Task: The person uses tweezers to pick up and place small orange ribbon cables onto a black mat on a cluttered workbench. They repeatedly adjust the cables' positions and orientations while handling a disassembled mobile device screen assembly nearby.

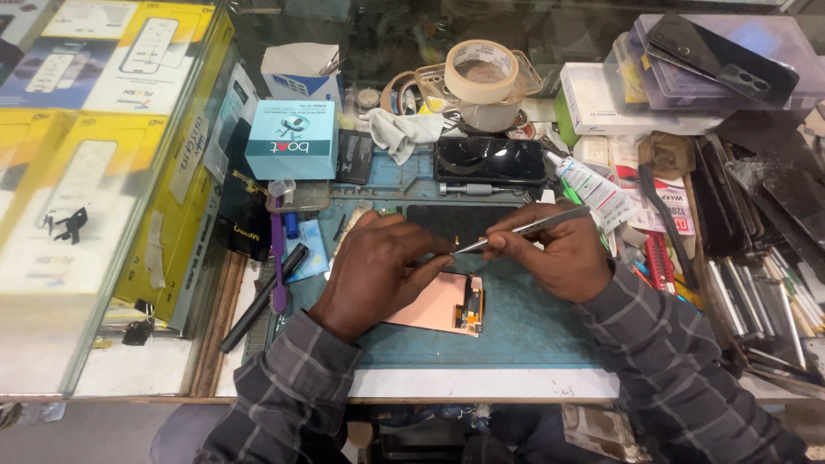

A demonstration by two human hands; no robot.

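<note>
Bench (516, 335): teal box (292, 139), yellow pkgs (94, 198).

A cluttered tabletop (447, 382) with a pale front edge carries a teal work mat (533, 326). On the left stands a glass display case (103, 283) stacked with yellow boxes (51, 198) — reflections glare on its panes. Behind, a dark glass surface (378, 30) catches soft, even light — a shadowed gap lies below the tabletop's edge.
</note>
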